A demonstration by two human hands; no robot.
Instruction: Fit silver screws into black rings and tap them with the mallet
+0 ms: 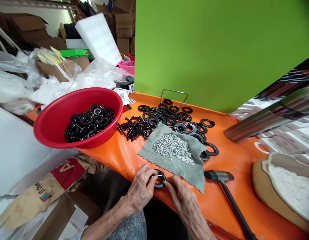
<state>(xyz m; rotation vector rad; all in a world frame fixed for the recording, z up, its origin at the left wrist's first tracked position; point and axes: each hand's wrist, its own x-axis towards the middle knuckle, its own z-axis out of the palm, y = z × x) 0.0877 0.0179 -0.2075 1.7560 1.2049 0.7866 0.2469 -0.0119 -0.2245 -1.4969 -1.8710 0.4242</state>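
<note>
A black ring is held over the orange table's front edge. My left hand pinches its left side, thumb and forefinger closed on it. On the ring's right side, my right hand has its fingertips together at a small dark part, too small to make out fully. Just beyond the hands lies a grey-green cloth bearing a heap of small silver pins and some pale round pieces. Behind the cloth are a pile of black rings and a heap of small black rods.
A red basin with black assembled rings stands at left. A hammer lies to the right of my right hand, near a beige tub of white pieces. A metal cylinder and a green panel are behind.
</note>
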